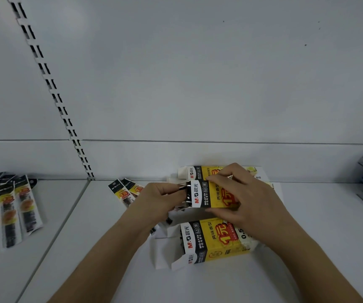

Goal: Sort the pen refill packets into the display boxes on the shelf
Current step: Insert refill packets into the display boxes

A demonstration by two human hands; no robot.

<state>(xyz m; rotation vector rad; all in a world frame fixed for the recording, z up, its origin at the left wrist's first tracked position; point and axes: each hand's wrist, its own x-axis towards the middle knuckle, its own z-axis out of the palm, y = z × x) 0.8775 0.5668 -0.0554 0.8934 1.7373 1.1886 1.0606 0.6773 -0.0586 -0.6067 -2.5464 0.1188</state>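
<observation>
right hand point(245, 201) gripping the yellow-and-black cardboard display box point(209, 194) above the white shelf point(110, 248), left hand point(161, 199) pinching glossy black packets point(187, 193) at its open end, second yellow box point(211, 239) lying just below, loose refill packets point(12, 206) lying far left

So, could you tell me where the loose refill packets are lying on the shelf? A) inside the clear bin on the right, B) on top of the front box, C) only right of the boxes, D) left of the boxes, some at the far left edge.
D: a fan of loose refill packets lies at the far left and two more sit just left of the display boxes.
</observation>
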